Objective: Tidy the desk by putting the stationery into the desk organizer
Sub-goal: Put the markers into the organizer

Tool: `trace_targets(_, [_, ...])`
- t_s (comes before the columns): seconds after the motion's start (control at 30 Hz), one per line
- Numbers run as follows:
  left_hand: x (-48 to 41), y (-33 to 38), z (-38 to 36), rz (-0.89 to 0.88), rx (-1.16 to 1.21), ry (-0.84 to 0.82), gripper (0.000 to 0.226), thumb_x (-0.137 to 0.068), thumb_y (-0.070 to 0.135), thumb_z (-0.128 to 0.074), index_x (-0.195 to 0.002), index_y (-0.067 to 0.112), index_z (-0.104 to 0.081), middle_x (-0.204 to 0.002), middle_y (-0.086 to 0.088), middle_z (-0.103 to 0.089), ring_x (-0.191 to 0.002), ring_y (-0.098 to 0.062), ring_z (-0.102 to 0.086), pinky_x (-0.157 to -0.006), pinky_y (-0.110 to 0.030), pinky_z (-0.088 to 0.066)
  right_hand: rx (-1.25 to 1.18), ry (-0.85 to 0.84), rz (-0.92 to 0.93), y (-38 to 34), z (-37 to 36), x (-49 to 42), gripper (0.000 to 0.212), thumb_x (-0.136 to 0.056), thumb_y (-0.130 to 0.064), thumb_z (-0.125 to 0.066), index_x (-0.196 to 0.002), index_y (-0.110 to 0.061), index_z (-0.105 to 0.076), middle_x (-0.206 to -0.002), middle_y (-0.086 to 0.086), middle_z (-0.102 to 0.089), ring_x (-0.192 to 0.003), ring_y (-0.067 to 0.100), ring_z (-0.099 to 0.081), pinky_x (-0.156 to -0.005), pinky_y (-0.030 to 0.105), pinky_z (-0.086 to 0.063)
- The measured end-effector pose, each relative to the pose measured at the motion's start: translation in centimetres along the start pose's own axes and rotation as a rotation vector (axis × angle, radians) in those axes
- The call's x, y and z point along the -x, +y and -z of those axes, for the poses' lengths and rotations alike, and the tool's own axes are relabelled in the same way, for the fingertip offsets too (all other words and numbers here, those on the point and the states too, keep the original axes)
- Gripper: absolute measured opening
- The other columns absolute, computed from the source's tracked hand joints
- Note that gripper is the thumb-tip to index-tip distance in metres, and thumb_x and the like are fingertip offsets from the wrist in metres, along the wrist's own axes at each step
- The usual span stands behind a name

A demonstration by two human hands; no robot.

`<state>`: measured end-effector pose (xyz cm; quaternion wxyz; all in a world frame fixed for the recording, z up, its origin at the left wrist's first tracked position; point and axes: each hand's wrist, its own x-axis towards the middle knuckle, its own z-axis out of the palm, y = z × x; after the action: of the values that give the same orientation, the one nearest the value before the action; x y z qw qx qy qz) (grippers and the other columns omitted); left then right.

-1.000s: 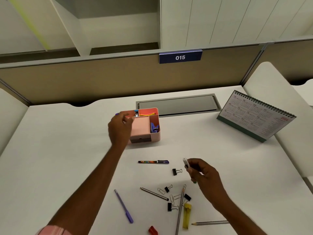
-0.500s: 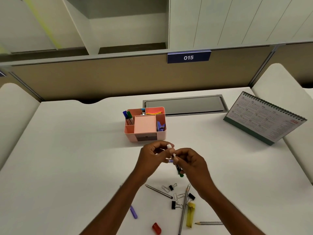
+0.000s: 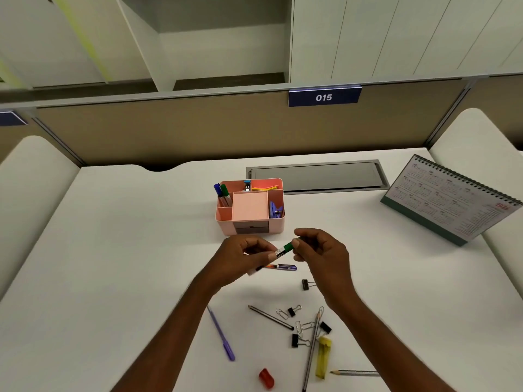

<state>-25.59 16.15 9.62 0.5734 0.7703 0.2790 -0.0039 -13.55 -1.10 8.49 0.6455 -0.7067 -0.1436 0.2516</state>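
Above the worktop, a green-capped marker slanted up to the right, the left hand pinching its barrel and the right hand its cap in curled fingers, with the pink organizer just beyond, nearer the left.

Just on the near side of the desk organizer, the left hand and the right hand are bare, each showing a short, evenly trimmed thumbnail. Farther from the organizer, the left forearm and right forearm are lean and uncovered from wrist to the view's bottom edge.
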Motion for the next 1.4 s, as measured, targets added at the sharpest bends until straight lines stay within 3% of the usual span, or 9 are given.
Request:
trace_targets(0.1, [-0.2,0.8,-0.7,-0.089,-0.026,0.001,0.018,-0.090,0.029,-0.079,-0.108,0.023,-0.080,-0.095,0.011,-0.080,-0.092,-0.010,-0.075,-0.084,-0.024,-0.061,0.084,-0.052,0.074,-0.4,-1.0,0.2,0.018,-0.091,-0.015,-0.077,-0.108,-0.022,-0.078,-0.093,-0.006,-0.079,-0.085,0.015,-0.076,-0.081,0.031,-0.063])
trace_targets(0.17, [-0.5,0.9,-0.8,-0.127,-0.027,0.051,0.018,-0.088,0.026,-0.082,-0.105,0.023,-0.079,-0.093,0.011,-0.079,-0.090,-0.009,-0.075,-0.079,-0.021,-0.061,0.116,-0.060,0.100,-0.5,-1.4,0.2,0.019,-0.091,-0.018,-0.078,-0.108,-0.023,-0.079,-0.095,-0.010,-0.079,-0.092,0.010,-0.075,-0.084,0.028,-0.062])
trace_targets(0.27, [-0.7,0.7,-0.8,-0.154,-0.022,0.099,0.020,-0.087,0.023,-0.083,-0.106,0.020,-0.078,-0.092,0.010,-0.079,-0.087,-0.009,-0.075,-0.074,-0.018,-0.059,0.060,-0.069,0.079,-0.4,-1.5,0.1,0.021,-0.092,-0.015,-0.076,-0.111,-0.022,-0.079,-0.099,-0.007,-0.080,-0.094,0.015,-0.076,-0.086,0.033,-0.063])
trace_targets(0.37, [-0.7,0.5,-0.6,-0.155,-0.016,0.155,0.027,-0.089,0.023,-0.081,-0.115,0.018,-0.076,-0.093,0.006,-0.078,-0.085,-0.012,-0.075,-0.075,-0.023,-0.063,0.003,-0.092,0.050,-0.3,-1.5,0.2,0.023,-0.094,-0.010,-0.073,-0.113,-0.019,-0.078,-0.099,-0.001,-0.080,-0.091,0.019,-0.078,-0.084,0.035,-0.064])
trace_targets(0.6, [-1.7,0.0,2.7,-0.128,0.041,0.443,0.028,-0.087,0.021,-0.083,-0.113,0.020,-0.075,-0.097,0.006,-0.078,-0.090,-0.011,-0.075,-0.081,-0.027,-0.064,-0.038,-0.055,-0.024,0.8,-0.7,0.9,0.025,-0.093,-0.002,-0.070,-0.107,-0.020,-0.079,-0.091,0.005,-0.079,-0.082,0.025,-0.077,-0.081,0.033,-0.064])
trace_targets(0.83, [-3.7,0.7,8.7,-0.164,0.107,0.742,0.023,-0.085,0.021,-0.085,-0.106,0.018,-0.078,-0.093,0.003,-0.081,-0.084,-0.016,-0.078,-0.084,-0.037,-0.064,0.007,-0.013,-0.130,2.3,1.8,1.7,0.019,-0.092,-0.001,-0.071,-0.095,-0.018,-0.080,-0.085,0.008,-0.079,-0.078,0.028,-0.077,-0.082,0.052,-0.063])
trace_targets(0.97, [-5.5,-0.1,11.1,-0.148,0.063,0.878,0.028,-0.084,0.025,-0.084,-0.109,0.015,-0.079,-0.094,0.002,-0.080,-0.085,-0.016,-0.078,-0.088,-0.042,-0.064,0.022,-0.017,-0.140,3.2,3.2,2.4,0.021,-0.092,0.001,-0.070,-0.094,-0.017,-0.079,-0.085,0.009,-0.078,-0.080,0.033,-0.075,-0.083,0.048,-0.063])
trace_targets(1.17, [-7.6,-1.7,11.5,-0.084,-0.036,0.876,0.031,-0.087,0.027,-0.083,-0.114,0.012,-0.079,-0.097,-0.003,-0.081,-0.086,-0.019,-0.078,-0.088,-0.043,-0.064,-0.006,-0.019,-0.185,4.0,4.5,3.0,0.020,-0.092,0.004,-0.069,-0.094,-0.013,-0.079,-0.087,0.009,-0.079,-0.084,0.032,-0.076,-0.079,0.034,-0.063])
trace_targets(1.4, [-9.3,-2.8,10.6,-0.043,-0.127,0.860,0.029,-0.088,0.025,-0.082,-0.112,0.008,-0.079,-0.101,-0.008,-0.081,-0.088,-0.021,-0.077,-0.081,-0.045,-0.065,-0.001,-0.012,-0.209,4.4,5.0,3.1,0.020,-0.091,0.004,-0.069,-0.094,-0.012,-0.079,-0.087,0.010,-0.078,-0.084,0.033,-0.075,-0.079,0.038,-0.064])
